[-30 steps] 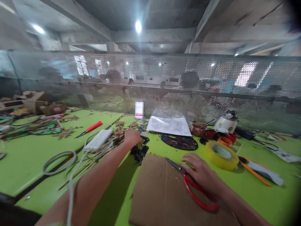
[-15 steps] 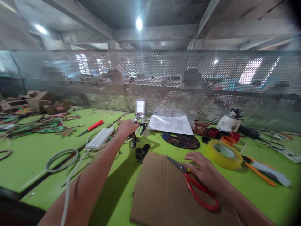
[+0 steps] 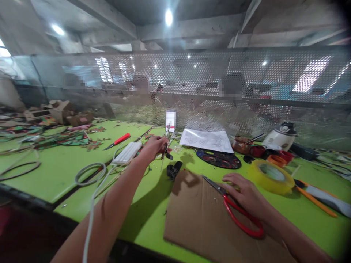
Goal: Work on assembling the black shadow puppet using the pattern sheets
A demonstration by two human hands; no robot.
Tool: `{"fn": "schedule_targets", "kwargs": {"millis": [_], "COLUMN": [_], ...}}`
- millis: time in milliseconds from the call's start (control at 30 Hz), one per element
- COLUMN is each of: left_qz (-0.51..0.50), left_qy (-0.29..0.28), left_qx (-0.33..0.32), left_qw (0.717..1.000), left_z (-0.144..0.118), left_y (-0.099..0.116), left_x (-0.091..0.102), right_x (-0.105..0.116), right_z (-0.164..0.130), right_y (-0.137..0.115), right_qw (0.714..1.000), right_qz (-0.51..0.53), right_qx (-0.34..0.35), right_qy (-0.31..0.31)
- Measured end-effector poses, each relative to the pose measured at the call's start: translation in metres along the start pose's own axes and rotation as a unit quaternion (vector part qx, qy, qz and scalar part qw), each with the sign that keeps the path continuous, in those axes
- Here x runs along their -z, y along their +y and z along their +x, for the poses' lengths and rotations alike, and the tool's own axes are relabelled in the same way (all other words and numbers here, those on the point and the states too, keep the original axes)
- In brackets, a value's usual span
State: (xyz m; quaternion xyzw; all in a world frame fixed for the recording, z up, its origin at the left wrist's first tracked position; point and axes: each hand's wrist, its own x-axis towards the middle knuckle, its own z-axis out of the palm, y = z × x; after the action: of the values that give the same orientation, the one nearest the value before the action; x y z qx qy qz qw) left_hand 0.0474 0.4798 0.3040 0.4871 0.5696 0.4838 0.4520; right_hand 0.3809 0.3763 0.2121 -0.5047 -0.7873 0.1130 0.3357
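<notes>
My left hand [image 3: 153, 146] reaches far out over the green table [image 3: 60, 168] and grips a thin metal tool with black parts [image 3: 166, 148], lifted off the surface. A small black object [image 3: 173, 170] lies just below it. My right hand [image 3: 246, 195] rests flat on a brown cardboard sheet [image 3: 208, 219], its fingers on red-handled scissors [image 3: 236, 212] that lie there.
A yellow tape roll [image 3: 272, 177] and an orange-handled tool [image 3: 318, 195] lie to the right. A dark painted palette [image 3: 219, 159], a drawing sheet [image 3: 207, 140] and small pots [image 3: 263, 151] sit behind. A white adapter [image 3: 126, 152] with cable, a red knife [image 3: 116, 141] and a perforated screen [image 3: 246, 87] are also there.
My left hand picked the thin tool up from the table and raised it toward the right. My right hand stayed on the scissors. The view shifted slightly left.
</notes>
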Motion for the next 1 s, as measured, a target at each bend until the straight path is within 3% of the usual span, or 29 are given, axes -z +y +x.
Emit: {"fn": "schedule_targets", "kwargs": {"millis": [100, 233, 333, 633, 1000], "left_qz": [-0.051, -0.105, -0.136, -0.239, -0.284], "left_qy": [-0.012, 0.015, 0.026, 0.040, 0.048], "left_qx": [0.016, 0.013, 0.015, 0.000, -0.010], "left_qw": [0.998, 0.994, 0.990, 0.970, 0.958], "left_z": [-0.009, -0.011, -0.008, 0.004, 0.009], "left_y": [-0.004, -0.013, -0.022, -0.030, -0.036], "left_x": [-0.003, -0.003, 0.001, 0.020, 0.033], "right_x": [0.007, 0.015, 0.010, -0.033, -0.092], "right_z": [0.008, 0.033, 0.055, 0.077, 0.147], "right_y": [-0.011, -0.040, -0.062, -0.099, -0.094], "right_qw": [0.999, 0.992, 0.987, 0.971, 0.973], "right_qz": [-0.018, -0.048, -0.057, -0.085, -0.107], "right_qx": [0.021, 0.071, 0.060, 0.061, -0.029], "right_qy": [-0.028, -0.087, -0.136, -0.216, -0.202]}}
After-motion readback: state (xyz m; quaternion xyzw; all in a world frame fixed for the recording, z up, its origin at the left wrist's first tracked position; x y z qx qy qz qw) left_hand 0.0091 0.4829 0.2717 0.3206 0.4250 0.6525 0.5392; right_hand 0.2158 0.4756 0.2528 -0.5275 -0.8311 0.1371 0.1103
